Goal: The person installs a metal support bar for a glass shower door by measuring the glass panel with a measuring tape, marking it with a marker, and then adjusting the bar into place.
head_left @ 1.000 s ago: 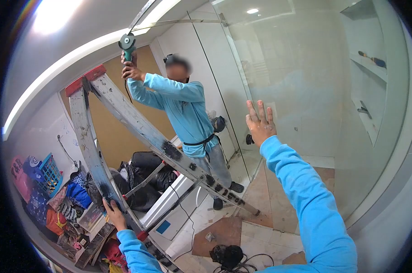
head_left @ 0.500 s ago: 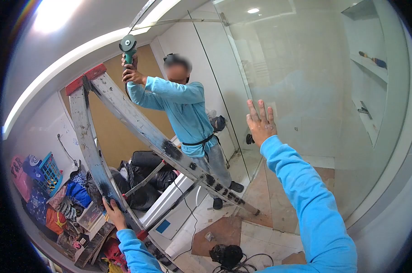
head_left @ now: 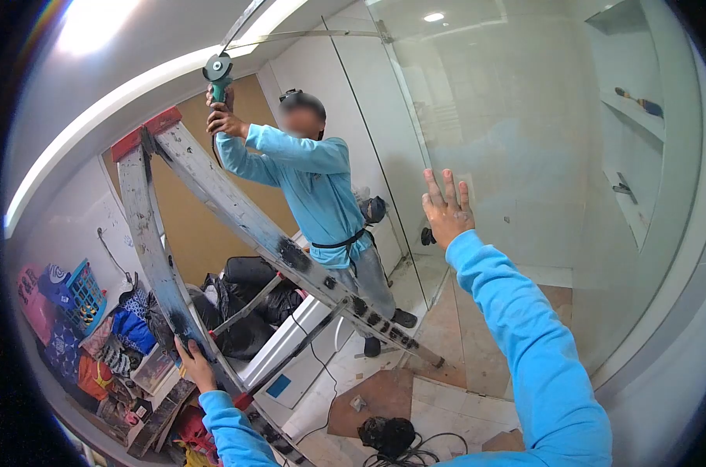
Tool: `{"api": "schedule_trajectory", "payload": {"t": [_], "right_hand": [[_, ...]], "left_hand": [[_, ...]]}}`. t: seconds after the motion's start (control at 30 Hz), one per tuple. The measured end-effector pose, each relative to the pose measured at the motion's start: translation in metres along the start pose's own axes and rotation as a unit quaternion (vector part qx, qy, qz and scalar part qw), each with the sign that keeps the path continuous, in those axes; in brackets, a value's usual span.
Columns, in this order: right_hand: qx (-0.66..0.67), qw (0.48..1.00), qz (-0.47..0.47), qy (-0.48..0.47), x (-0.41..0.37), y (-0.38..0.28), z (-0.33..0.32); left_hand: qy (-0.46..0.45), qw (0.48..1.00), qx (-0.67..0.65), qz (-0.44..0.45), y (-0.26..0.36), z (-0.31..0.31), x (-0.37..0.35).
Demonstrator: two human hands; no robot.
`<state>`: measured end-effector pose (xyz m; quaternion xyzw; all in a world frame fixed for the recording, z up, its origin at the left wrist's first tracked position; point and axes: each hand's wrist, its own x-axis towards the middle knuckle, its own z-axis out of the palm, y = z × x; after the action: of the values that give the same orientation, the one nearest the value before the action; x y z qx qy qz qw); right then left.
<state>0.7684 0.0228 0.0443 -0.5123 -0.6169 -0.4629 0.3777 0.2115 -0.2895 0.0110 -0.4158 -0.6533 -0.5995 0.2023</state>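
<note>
My left hand [head_left: 198, 369] grips a leg of a paint-stained aluminium stepladder [head_left: 154, 226] at the lower left. Its fingers lie along the rail's edge, partly out of sight. My right hand [head_left: 449, 214] is raised with fingers outstretched and lies flat against a clear glass panel [head_left: 508, 156]. Beyond the ladder stands a co-worker [head_left: 319, 187] in a light-blue shirt. Both of that person's hands hold a green angle grinder [head_left: 218, 78] up near a metal rail [head_left: 240, 27] at the ceiling.
Clothes and a blue basket [head_left: 86, 292] are piled at the left. Black bags [head_left: 248, 311] lie behind the ladder. A cable [head_left: 423, 451] coils on the tiled floor beside a brown board [head_left: 372, 401]. Wall niches at the right hold a brush [head_left: 639, 102].
The co-worker's grinder has shifted slightly up and left, and the co-worker's head has turned a little. My hands stay where they were.
</note>
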Motion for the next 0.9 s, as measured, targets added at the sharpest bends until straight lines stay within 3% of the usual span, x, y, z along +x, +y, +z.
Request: {"api": "schedule_trajectory", "payload": {"t": [0.1, 0.9], "right_hand": [[-0.004, 0.999, -0.004, 0.032, 0.001, 0.001, 0.001], [-0.018, 0.999, -0.001, 0.032, 0.002, -0.001, 0.002]], "left_hand": [[0.0, 1.0, 0.005, 0.0, 0.001, 0.0, -0.001], [0.006, 0.999, 0.037, -0.002, 0.004, 0.0, 0.0]]}}
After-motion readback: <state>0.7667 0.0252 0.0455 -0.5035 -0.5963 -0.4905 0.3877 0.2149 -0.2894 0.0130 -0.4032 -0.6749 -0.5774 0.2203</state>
